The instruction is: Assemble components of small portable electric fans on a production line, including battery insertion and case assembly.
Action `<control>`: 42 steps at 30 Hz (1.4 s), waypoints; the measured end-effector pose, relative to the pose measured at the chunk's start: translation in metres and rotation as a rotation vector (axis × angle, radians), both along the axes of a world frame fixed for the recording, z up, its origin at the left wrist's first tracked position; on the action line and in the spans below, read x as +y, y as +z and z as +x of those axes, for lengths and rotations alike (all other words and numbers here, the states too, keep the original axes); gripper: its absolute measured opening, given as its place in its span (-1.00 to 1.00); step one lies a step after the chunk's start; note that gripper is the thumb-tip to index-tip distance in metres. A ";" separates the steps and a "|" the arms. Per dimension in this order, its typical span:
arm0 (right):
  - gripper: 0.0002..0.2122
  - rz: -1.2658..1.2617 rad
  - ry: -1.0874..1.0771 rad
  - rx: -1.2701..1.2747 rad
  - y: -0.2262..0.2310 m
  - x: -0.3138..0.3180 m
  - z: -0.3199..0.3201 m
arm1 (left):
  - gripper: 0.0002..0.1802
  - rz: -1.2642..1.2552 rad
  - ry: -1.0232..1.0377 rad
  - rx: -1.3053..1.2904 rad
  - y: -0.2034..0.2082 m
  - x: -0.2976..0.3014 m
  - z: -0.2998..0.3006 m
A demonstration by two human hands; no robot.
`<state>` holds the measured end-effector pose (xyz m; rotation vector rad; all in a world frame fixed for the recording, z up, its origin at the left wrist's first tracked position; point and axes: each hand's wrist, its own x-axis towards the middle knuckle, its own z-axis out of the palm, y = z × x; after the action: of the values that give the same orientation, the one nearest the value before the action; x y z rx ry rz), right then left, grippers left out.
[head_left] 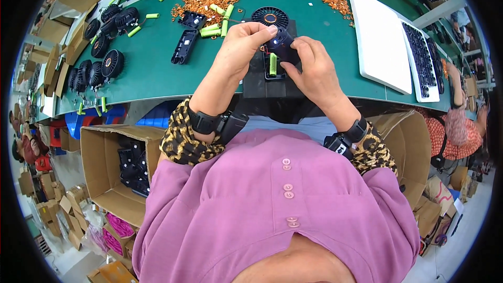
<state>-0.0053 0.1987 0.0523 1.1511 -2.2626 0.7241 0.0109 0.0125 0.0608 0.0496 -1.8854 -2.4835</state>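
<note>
Both hands meet over the front edge of the green bench. My right hand (316,67) is closed round a black plastic housing piece (281,43), thumb below and fingers on its right side. My left hand (242,47) pinches the upper left of that same piece between thumb and forefinger. Just beyond the hands lies a small black fan (270,17) with a round grille and copper-coloured centre. Beneath the held piece, a light green battery cell (273,65) sits upright in an open black casing (274,77), with thin wires near its top partly hidden by my fingers.
Copper-coloured rings (201,1) lie heaped at the back, with loose green cells (211,31) beside black casing halves (184,47). Several fans (112,63) with cells crowd the left. White foam trays (378,42) stand at right. Cardboard boxes (107,160) flank me below the bench.
</note>
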 end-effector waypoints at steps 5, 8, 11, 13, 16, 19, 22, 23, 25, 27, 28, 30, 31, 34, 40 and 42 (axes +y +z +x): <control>-0.57 -0.053 0.010 -0.037 0.000 0.000 -0.004 | -0.79 -0.059 0.238 0.029 -0.012 -0.003 0.004; -0.59 -0.105 -0.078 -0.534 0.007 0.003 -0.002 | -0.77 -0.304 0.388 0.174 -0.040 -0.013 0.007; -0.61 -0.056 -0.128 -0.757 0.005 0.000 -0.003 | -0.92 -0.695 0.333 0.305 -0.050 -0.012 0.029; -0.61 -0.030 -0.124 -0.720 0.002 -0.006 -0.003 | -0.90 -0.841 0.305 0.443 -0.058 -0.011 0.037; -0.58 0.016 -0.132 -0.537 -0.008 -0.011 -0.008 | -0.87 -0.931 0.276 0.507 -0.063 -0.009 0.046; -0.57 0.033 -0.144 -0.510 -0.010 -0.018 -0.009 | -0.85 -0.956 0.264 0.553 -0.067 -0.007 0.047; -0.56 0.092 -0.172 -0.477 -0.007 -0.023 -0.008 | -0.84 -0.986 0.246 0.585 -0.066 -0.006 0.049; -0.56 0.094 -0.173 -0.477 -0.006 -0.024 -0.007 | -0.82 -1.003 0.231 0.594 -0.065 -0.006 0.050; -0.56 0.153 -0.179 -0.411 -0.005 -0.028 -0.007 | -0.82 -1.033 0.228 0.625 -0.066 -0.006 0.050; -0.56 0.172 -0.183 -0.389 -0.004 -0.031 -0.003 | -0.81 -1.064 0.226 0.654 -0.066 -0.006 0.051; -0.56 0.188 -0.187 -0.367 -0.004 -0.032 -0.002 | -0.81 -1.105 0.214 0.670 -0.065 -0.006 0.051; -0.56 0.190 -0.183 -0.372 -0.005 -0.032 -0.003 | -0.82 -1.145 0.204 0.682 -0.063 -0.005 0.051; -0.55 0.190 -0.180 -0.376 -0.005 -0.031 -0.003 | -0.83 -1.129 0.200 0.673 -0.063 -0.005 0.049; -0.54 0.199 -0.182 -0.394 -0.004 -0.030 -0.008 | -0.84 -1.013 0.218 0.590 -0.066 -0.006 0.051; -0.58 0.152 -0.195 -0.436 -0.005 -0.027 -0.008 | -0.82 -0.985 0.260 0.635 -0.073 -0.006 0.052; -0.58 0.139 -0.201 -0.447 -0.006 -0.026 -0.008 | -0.81 -0.988 0.263 0.641 -0.073 -0.006 0.053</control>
<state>-0.0130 0.1723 0.0466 0.8648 -2.7906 0.8170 0.0637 0.0067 -0.0124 -0.4191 -2.2915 -1.0053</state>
